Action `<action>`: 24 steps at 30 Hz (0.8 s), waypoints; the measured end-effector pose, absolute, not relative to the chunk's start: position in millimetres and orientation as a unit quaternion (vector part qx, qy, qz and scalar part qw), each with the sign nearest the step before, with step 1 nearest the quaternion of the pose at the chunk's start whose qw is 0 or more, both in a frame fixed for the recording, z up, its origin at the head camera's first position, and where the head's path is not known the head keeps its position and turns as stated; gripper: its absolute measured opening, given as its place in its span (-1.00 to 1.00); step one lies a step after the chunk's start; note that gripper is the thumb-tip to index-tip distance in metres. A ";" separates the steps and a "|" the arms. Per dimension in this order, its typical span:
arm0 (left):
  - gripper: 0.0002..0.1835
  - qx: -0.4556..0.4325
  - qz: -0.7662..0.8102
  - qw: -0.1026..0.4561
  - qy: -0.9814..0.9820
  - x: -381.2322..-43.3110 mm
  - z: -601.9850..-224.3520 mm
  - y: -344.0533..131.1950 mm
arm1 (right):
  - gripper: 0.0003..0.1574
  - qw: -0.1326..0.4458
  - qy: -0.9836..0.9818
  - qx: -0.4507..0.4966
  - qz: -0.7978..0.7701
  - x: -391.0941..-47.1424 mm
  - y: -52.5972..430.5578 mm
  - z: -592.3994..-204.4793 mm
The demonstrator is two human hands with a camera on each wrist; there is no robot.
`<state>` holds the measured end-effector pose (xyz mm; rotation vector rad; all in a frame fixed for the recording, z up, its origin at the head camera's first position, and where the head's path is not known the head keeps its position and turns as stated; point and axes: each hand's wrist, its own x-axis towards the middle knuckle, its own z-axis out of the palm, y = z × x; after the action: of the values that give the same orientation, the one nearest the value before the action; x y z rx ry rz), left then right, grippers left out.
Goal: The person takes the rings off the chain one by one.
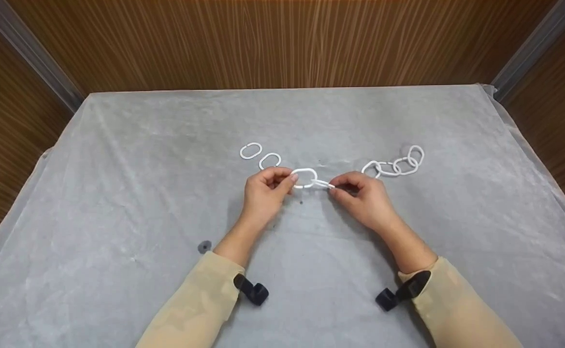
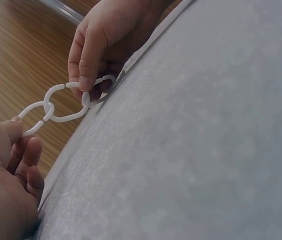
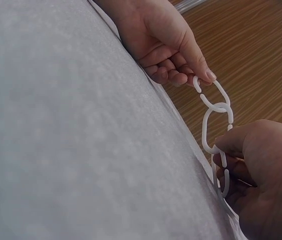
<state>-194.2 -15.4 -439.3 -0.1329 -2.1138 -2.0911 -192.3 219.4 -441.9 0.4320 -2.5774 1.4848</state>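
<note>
Two white oval plastic links are hooked together between the hands, close over the grey cloth. My left hand (image 1: 264,195) pinches the outer end of the left link (image 1: 305,169) between thumb and forefinger. Between thumb and fingers, my right hand (image 1: 367,199) holds the adjoining link (image 1: 322,183) near its far end. Both wrist views show a narrow gap in each link's side. Another link (image 3: 226,182) hangs from the right-held one, partly behind the right fingers. Beyond that hand, a chain of several white links (image 1: 397,166) lies on the cloth.
Two loose white links, one farther off (image 1: 250,158) and one nearer (image 1: 269,154), lie beyond the left hand. A small dark disc (image 1: 205,247) sits beside the left forearm. Grey cloth (image 1: 118,193) covers the table, with wood-grain panels (image 1: 282,43) behind and at both sides.
</note>
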 end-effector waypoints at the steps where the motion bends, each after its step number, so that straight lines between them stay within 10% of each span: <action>1: -0.90 -0.044 -0.700 0.084 -0.707 -194.3 -439.6 -15.4 | -0.90 0.066 -0.854 0.142 0.496 -192.2 219.2 -442.0; 24: -0.91 -0.040 -0.710 0.103 -0.696 -196.2 -439.8 -16.4 | -0.90 0.056 -0.807 0.139 0.572 -190.5 217.7 -440.6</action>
<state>-196.2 -16.4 -439.8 -0.1180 -2.0518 -2.0944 -190.5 217.7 -440.6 0.4214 -2.4481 1.7341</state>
